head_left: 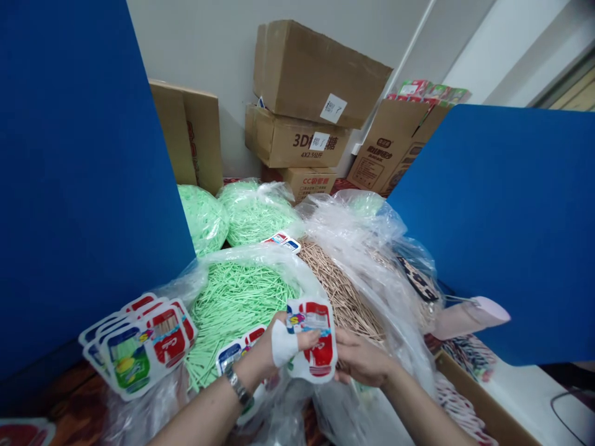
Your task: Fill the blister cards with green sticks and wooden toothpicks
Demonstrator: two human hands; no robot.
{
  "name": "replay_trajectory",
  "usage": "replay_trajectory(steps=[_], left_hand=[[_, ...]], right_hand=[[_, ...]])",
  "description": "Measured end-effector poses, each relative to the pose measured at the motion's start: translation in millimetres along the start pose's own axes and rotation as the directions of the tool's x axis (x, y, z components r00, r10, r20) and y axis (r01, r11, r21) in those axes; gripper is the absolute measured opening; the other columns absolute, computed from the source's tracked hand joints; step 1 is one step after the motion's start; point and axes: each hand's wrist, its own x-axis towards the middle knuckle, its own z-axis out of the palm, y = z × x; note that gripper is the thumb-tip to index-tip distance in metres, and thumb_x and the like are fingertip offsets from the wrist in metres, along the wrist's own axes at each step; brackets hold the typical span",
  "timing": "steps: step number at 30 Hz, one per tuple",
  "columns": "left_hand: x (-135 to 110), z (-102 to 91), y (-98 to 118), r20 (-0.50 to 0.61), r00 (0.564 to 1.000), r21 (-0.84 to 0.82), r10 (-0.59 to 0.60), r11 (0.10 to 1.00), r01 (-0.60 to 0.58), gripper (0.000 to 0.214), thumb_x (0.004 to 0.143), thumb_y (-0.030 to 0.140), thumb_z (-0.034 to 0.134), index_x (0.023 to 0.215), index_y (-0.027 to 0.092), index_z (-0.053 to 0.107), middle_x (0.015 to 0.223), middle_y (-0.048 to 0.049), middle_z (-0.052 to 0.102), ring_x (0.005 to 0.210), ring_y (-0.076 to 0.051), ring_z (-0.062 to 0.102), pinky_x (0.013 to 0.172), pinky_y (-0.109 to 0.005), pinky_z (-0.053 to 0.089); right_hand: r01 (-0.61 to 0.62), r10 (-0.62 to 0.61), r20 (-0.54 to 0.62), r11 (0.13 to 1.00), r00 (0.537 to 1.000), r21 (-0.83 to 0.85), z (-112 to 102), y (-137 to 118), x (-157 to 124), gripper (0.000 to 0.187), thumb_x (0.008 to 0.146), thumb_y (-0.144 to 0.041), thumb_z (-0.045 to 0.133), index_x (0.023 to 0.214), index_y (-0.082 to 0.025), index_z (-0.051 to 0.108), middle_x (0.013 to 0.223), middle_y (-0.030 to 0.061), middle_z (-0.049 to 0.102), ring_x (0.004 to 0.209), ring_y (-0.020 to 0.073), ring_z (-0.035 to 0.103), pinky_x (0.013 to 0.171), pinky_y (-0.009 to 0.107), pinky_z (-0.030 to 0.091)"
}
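Note:
My left hand [279, 347], with a white bandage on the thumb and a watch at the wrist, grips a red and white printed packet [316, 337] by its left edge. My right hand [360, 359] holds the same packet from the right, fingers curled behind it. Right behind the packet lies an open clear bag of green sticks [237, 297]. A bag of tan wooden sticks [344, 279] lies to its right. A fanned stack of printed packets [139, 344] rests at the left.
Blue partition boards stand at the left [79, 173] and right [502, 217]. Two more bags of green sticks [242, 214] lie further back. Cardboard boxes [302, 105] are stacked against the wall. A pink object [469, 316] lies at the right.

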Motion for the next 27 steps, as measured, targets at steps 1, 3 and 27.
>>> replay_trajectory(steps=[1, 3, 27], left_hand=[[0.6, 3.0, -1.5, 0.043, 0.999, -0.005, -0.008, 1.000, 0.009, 0.039, 0.059, 0.042, 0.082, 0.080, 0.011, 0.071, 0.071, -0.0074, 0.073, 0.065, -0.022, 0.069, 0.061, -0.028, 0.054], [-3.7, 4.2, -3.9, 0.126, 0.992, -0.043, -0.018, 0.999, 0.024, 0.036, 0.060, 0.040, 0.083, 0.077, 0.010, 0.070, 0.069, -0.0066, 0.072, 0.064, -0.022, 0.068, 0.060, -0.028, 0.053], [-61.2, -49.0, -10.6, -0.255, 0.821, 0.722, 0.511, 0.665, -0.189, 0.013, 0.080, 0.026, 0.064, 0.074, 0.015, 0.068, 0.068, -0.0038, 0.062, 0.064, -0.020, 0.056, 0.061, -0.028, 0.044]], right_hand=[[0.016, -0.016, 0.006, 1.000, 1.000, 0.001, 4.9, 1.7, 1.8, 0.038, 0.071, -0.046, 0.075, 0.091, -0.017, 0.060, 0.067, -0.0010, 0.062, 0.048, 0.0063, 0.052, 0.039, 0.015, 0.033], [0.058, -0.058, 0.016, 0.998, 0.998, 0.009, 11.5, 7.1, 6.2, 0.039, 0.069, -0.046, 0.076, 0.089, -0.017, 0.062, 0.069, -0.0006, 0.064, 0.048, 0.0066, 0.052, 0.040, 0.017, 0.035], [0.843, -0.883, -0.201, 0.465, 0.423, -0.270, 127.1, -36.5, 56.4, 0.013, 0.099, -0.032, 0.035, 0.103, -0.027, 0.048, 0.085, -0.0018, 0.054, 0.094, 0.0167, 0.057, 0.108, 0.053, 0.025]])
